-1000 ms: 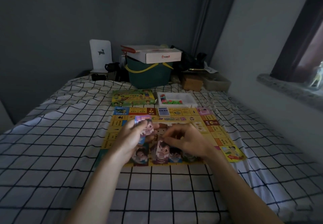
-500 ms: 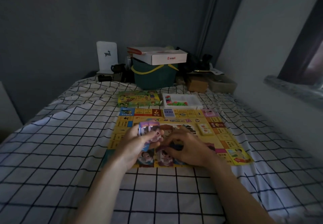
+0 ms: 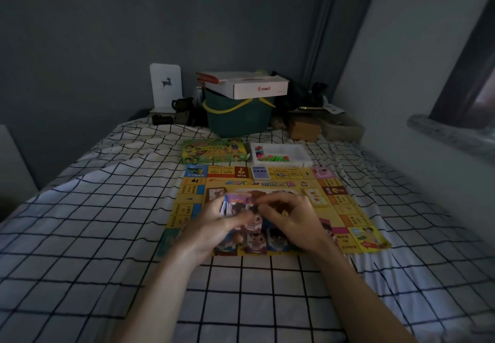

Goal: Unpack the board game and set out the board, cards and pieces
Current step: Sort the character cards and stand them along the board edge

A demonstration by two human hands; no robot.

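Note:
A yellow game board [image 3: 345, 208] lies flat on the checked bedsheet. Above its middle, my left hand [image 3: 214, 222] grips a stack of character cards [image 3: 235, 203] with cartoon faces. My right hand [image 3: 292, 219] pinches the top card of that stack at its upper edge. Three character cards [image 3: 257, 241] lie in a row along the board's near edge, partly hidden by my hands. A blue card deck [image 3: 260, 173] and a yellow card deck [image 3: 316, 198] rest on the board. The green game box [image 3: 214, 151] and a white tray [image 3: 294, 152] with coloured pieces sit beyond the board.
The bed [image 3: 93, 235] is covered by a white sheet with black grid lines. At its far end stand a dark green basket [image 3: 238, 120] with a white carton [image 3: 251, 86] on top, a white stand [image 3: 166, 85] and brown boxes [image 3: 305, 128]. A wall and window sill [image 3: 450, 133] run along the right.
My right hand rose from the cards on the board to the top of the stack in my left hand. The view shifted slightly downward and left.

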